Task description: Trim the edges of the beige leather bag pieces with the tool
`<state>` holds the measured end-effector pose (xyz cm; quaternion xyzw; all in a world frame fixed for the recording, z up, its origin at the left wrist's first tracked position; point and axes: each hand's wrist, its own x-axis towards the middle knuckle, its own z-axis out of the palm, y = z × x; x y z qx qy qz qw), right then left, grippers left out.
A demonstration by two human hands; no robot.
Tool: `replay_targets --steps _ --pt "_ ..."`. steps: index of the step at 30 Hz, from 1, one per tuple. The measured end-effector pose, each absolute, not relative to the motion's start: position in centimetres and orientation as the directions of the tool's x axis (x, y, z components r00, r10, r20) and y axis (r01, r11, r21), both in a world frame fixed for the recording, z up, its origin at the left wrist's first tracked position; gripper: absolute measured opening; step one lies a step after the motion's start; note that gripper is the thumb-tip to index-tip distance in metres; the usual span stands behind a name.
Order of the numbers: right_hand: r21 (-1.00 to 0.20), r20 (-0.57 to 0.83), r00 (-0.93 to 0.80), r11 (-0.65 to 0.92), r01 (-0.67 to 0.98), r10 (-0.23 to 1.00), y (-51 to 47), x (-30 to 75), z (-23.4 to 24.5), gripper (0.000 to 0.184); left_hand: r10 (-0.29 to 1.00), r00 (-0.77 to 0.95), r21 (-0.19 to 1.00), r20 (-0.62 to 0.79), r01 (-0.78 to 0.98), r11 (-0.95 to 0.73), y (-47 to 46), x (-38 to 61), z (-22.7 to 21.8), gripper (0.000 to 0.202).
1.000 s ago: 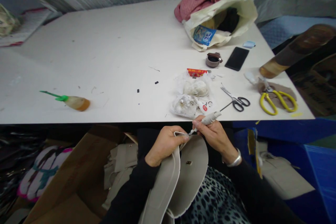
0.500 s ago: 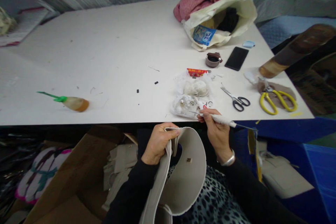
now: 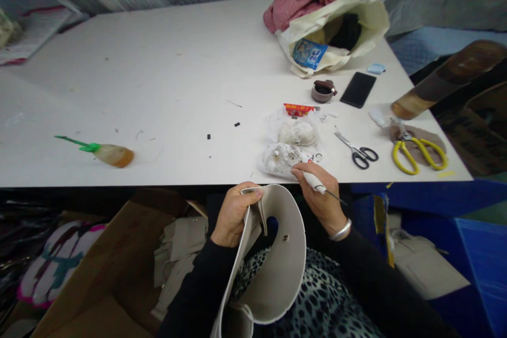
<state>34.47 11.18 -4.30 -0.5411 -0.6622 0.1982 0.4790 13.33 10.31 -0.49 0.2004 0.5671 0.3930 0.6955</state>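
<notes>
- The left hand (image 3: 233, 214) is grasping a beige bag piece (image 3: 273, 285) by its top edge, the thumb pressed over the rim.
- This bag piece is held in front of the person's body, below the near edge of the counter (image 3: 158, 90), with its curved flap open to the right.
- The right hand (image 3: 320, 200) is closed around a white-handled tool (image 3: 315, 181); a thin metal rod comes out from the rear of the handle.
- The tool is apart from the bag piece. Its front end is near a whitish lump in plastic (image 3: 279, 159), but I cannot tell if the two are touching.
- As done, I can judge only this: a small metal fitting (image 3: 285, 238) is already set in the flap.
- The top edge seems the place being worked, in my judgement; whether it is completed or something is left there, the view does not show.
- More beige pieces (image 3: 178, 253) lie in the cardboard box (image 3: 91, 253) at left, and another beige item (image 3: 428, 269) at right; I cannot tell which are finished.
- The black-handled scissors (image 3: 360, 158) and the yellow-handled cutters (image 3: 406, 157) rest unheld on the counter.
</notes>
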Motion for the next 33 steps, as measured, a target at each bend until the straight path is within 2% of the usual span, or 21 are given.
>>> replay_targets --steps 3,9,11,13,15,17,26,33 --pt "-0.711 0.457 0.009 0.36 0.604 0.889 11.2 34.5 -4.7 0.014 0.759 0.08 0.705 -0.646 -0.32 0.633 10.4 13.2 -0.1 0.042" --pt "-0.752 0.475 0.055 0.373 0.544 0.878 11.2 34.7 -4.3 0.016 0.754 0.134 0.7 -0.643 -0.297 0.65 10.3 12.9 -0.1 0.043" --pt "-0.823 0.441 0.134 0.34 0.455 0.887 11.0 34.6 -3.6 0.018 0.749 0.149 0.696 -0.646 -0.287 0.658 10.3 12.9 -0.2 0.043" --pt "-0.927 0.312 0.168 0.26 0.272 0.935 10.7 34.5 -2.8 0.021 0.742 0.178 0.69 -0.646 -0.281 0.667 10.2 13.0 -0.4 0.044" --pt "-0.985 0.166 0.091 0.16 0.071 0.982 10.4 34.3 -2.2 0.025 0.73 0.218 0.671 -0.648 -0.289 0.682 10.2 13.1 -0.6 0.045" --pt "-0.995 0.095 -0.015 0.094 -0.029 0.995 10.1 34.1 -2.0 0.029 0.714 0.258 0.647 -0.651 -0.303 0.7 10.0 13.2 -0.9 0.045" --pt "-0.998 0.07 -0.154 0.068 -0.017 0.986 9.9 34.4 -2.0 0.035 0.699 0.312 0.643 -0.644 -0.275 0.715 9.6 13.4 -1.2 0.048" --pt "-0.998 0.052 -0.196 0.045 -0.042 0.979 10.0 34.5 -2.1 0.029 0.72 0.304 0.669 -0.623 -0.27 0.693 9.5 13.6 -1.3 0.047"
